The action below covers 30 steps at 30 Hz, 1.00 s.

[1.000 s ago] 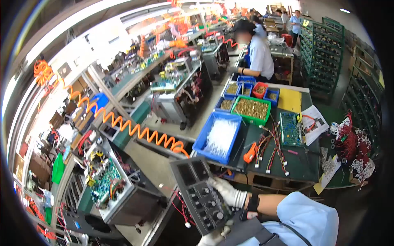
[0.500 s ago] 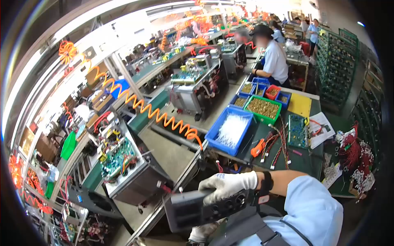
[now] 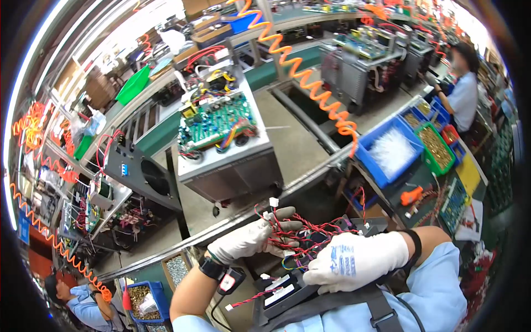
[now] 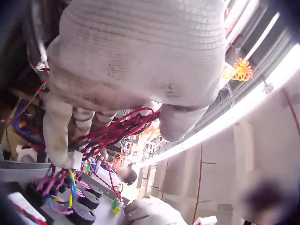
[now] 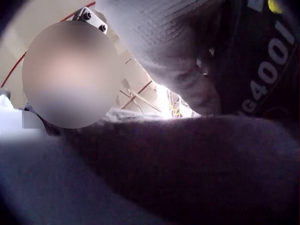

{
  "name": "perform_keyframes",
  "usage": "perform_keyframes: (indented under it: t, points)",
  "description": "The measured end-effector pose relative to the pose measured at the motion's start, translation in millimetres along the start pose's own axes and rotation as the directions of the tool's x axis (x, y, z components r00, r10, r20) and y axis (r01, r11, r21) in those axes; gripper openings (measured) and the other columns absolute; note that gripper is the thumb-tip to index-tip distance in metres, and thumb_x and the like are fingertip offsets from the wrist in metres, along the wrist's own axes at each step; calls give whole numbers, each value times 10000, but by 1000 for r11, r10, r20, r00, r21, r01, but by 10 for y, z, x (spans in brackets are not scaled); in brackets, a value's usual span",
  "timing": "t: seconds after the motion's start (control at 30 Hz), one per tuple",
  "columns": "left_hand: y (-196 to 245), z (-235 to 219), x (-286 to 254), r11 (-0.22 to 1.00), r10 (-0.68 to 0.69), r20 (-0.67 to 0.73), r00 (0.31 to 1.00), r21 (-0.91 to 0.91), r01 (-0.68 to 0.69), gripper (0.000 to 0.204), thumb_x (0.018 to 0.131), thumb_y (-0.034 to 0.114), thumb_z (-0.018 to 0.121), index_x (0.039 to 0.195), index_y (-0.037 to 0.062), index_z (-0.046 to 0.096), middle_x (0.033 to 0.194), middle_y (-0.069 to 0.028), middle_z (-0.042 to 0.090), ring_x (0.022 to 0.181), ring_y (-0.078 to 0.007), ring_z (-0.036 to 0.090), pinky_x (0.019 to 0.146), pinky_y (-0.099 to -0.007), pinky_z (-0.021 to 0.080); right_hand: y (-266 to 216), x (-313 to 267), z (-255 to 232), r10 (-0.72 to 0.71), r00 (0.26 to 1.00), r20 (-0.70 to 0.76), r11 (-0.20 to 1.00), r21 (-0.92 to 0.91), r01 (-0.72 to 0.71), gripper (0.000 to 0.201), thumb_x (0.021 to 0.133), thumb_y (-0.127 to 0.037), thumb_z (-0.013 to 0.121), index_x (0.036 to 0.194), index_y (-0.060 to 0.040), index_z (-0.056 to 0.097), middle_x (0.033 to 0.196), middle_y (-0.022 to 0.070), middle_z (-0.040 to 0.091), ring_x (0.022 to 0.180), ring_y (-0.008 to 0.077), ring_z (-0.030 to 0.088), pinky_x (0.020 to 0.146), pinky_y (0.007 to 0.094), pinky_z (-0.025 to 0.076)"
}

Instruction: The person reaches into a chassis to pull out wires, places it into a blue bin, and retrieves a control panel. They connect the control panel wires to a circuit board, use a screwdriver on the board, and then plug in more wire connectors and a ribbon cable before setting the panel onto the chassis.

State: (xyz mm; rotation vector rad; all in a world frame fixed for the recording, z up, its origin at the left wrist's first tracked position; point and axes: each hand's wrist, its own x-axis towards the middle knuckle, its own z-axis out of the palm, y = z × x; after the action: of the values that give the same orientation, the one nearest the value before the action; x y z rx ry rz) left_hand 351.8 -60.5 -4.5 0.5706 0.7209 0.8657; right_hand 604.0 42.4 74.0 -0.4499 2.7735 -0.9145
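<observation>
The left hand [image 3: 249, 238] is gripping the red wires [image 3: 318, 224] above the panel [image 3: 290, 301], fingers curling round them, while the right hand's [image 3: 357, 263] fingers are lying together on the panel (whether they are clamping it, I cannot tell). Lifting the wires gently, without tugging their plugs, is probably working best.

Electronics assembly workshop, with circuit boards [image 3: 218, 124] and parts bins [image 3: 390, 149].

Red wires [image 3: 318, 228], bright green bin [image 3: 436, 148]
</observation>
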Motion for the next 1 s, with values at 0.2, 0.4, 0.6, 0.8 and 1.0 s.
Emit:
perform_keyframes:
  t: [0.2, 0.4, 0.6, 0.8, 1.0]
  points:
    - [1656, -115, -67, 880, 145, 18, 989, 455, -137, 792, 956, 373, 635, 1551, 40, 231, 1535, -116, 381, 1254, -203, 534, 971, -333, 492, 412, 758, -865, -175, 969, -176, 949, -292, 119, 163, 833, -194, 581, 944, -76, 561, 695, 59, 558, 598, 197, 646, 466, 350, 510]
    - [2824, 133, -298, 808, 248, -162, 955, 579, -111, 584, 966, 212, 617, 1451, -38, 408, 1340, -118, 567, 1119, -104, 578, 861, -210, 467, 374, 1229, -1701, -153, 961, -231, 943, -324, 73, 124, 811, -189, 595, 876, -89, 559, 702, 44, 570, 602, 179, 659, 443, 328, 507]
    - [2720, -443, -247, 786, 31, -207, 978, 610, 104, 394, 956, 249, 659, 1281, 34, 596, 910, 78, 564, 817, -22, 477, 682, -194, 414, 546, 1547, -1687, 139, 987, -80, 989, 69, -134, 380, 849, -270, 646, 1146, -46, 566, 853, 113, 636, 749, 295, 684, 597, 414, 534]
    - [2623, -1102, 40, 577, -155, 315, 936, 798, -173, 643, 976, 237, 599, 1516, 29, 319, 1344, -86, 549, 1039, -88, 563, 940, -267, 453, -245, 1607, -1749, 187, 881, -435, 982, 84, -167, 324, 880, -269, 628, 1076, -26, 541, 886, 184, 629, 816, 360, 651, 715, 453, 510]
    - [2086, -848, 258, 819, -501, 525, 688, 545, 180, 1091, 837, 642, 638, 1585, 94, 62, 1595, -121, 276, 1408, -229, 384, 1132, -390, 349, -816, 1843, -1429, 64, 725, -686, 984, -79, -161, 387, 872, -288, 680, 1133, -17, 588, 853, 154, 622, 776, 358, 624, 683, 407, 509]
